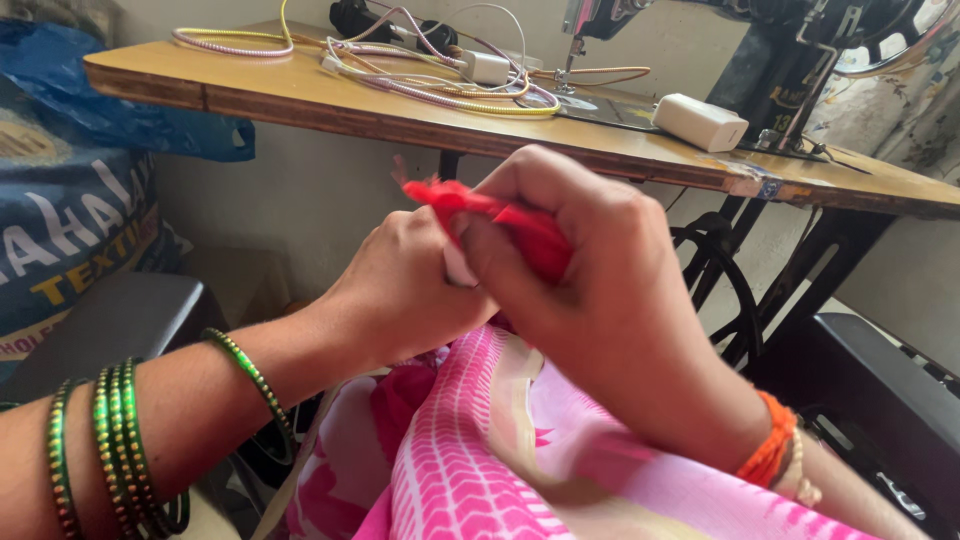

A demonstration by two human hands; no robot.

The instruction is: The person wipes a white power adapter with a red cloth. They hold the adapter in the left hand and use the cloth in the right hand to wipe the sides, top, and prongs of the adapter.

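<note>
Pinched a scrap of red cloth (505, 222) tight between right hand (600, 290) and left hand (410, 290), dead centre, wooden sewing table (300, 95) up at 12 o'clock, pink fabric (480, 450) at 6.

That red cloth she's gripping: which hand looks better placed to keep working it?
Probably the right hand: its fingers wrap over most of the red cloth, closed around it. The left hand only pinches the cloth's near end, seemingly steadying it above the pink fabric.
</note>
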